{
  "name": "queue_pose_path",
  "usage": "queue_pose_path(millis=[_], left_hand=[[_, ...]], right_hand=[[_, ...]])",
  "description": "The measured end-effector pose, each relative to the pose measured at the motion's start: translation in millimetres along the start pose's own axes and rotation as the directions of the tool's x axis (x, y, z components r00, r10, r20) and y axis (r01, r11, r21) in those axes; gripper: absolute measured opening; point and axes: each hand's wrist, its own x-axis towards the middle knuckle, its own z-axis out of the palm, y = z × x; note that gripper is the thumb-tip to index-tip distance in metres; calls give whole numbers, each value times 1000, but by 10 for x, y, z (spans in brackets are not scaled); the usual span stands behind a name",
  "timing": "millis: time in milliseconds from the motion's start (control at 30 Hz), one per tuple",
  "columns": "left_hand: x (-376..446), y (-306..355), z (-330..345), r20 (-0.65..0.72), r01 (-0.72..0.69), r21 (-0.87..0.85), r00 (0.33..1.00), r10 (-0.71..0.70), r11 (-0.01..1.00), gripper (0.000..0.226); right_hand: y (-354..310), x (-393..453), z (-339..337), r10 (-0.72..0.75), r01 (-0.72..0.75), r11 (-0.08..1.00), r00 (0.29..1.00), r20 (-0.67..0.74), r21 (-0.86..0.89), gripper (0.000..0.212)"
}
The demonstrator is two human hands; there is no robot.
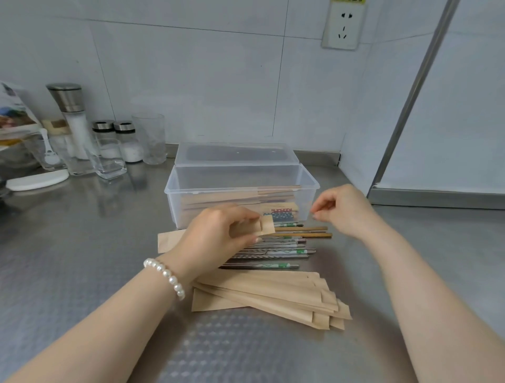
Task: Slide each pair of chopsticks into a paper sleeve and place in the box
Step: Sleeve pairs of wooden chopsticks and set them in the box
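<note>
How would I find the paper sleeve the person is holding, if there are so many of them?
Start at the clear plastic box in the middle of the steel counter. Just in front of it, above the row of loose chopsticks, the left hand pinches one brown paper sleeve. It is the only sleeve in a hand; the others lie stacked nearer the person or inside the box.

Inspector A: Any legible text, labels or numbers?

Inspector B: None. The yellow sticker [347,1] above the wall socket [343,25] is cropped and unreadable. The printed packet [15,113] at far left shows pictures only, its lettering blurred.
</note>
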Motion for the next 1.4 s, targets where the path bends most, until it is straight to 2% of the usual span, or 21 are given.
queue_pose_path(millis=[133,267,400,667,733,800,867,967,1033,1067,1233,1400], left_hand=[[-4,-25,-5,-7,24,-2,1000,-24,1000,37],[-1,-41,-2,0,40,2,999,-40,999,37],[-2,-62,-10,12,53,2,999,-53,999,37],[1,-77,-28,0,57,-17,998,-57,998,37],[3,-88,-47,-7,64,-12,998,-64,998,38],[11,-107,-88,-43,81,2,996,-81,997,37],[23,-125,-139,-92,108,0,990,-108,994,35],[36,-139,-189,-126,135,-2,983,-134,991,34],[37,-143,-186,-129,132,5,983,-130,991,34],[36,-143,-181,-128,129,8,984,-127,992,34],[35,-134,-172,-121,120,12,986,-118,993,36],[22,-117,-164,-105,118,12,988,-116,993,36]], right_hand=[[131,23,21,24,-21,1000,979,201,-19,24],[202,26,30,40,-34,999,955,295,-26,17],[248,32,40,61,-60,998,951,303,-14,13],[284,61,12,25,-21,1000,942,334,-15,17],[293,73,-36,4,-17,999,958,286,43,17],[270,68,-80,-23,-20,979,978,209,202,15],[224,56,-104,-34,-18,890,994,107,456,14],[173,73,-131,32,-6,581,999,-16,814,15],[179,105,-157,116,27,384,990,-77,923,20],[193,118,-172,158,50,326,982,-107,944,21],[322,158,-198,346,126,243,915,-207,962,31],[323,150,-240,417,172,183,878,-235,968,34]])
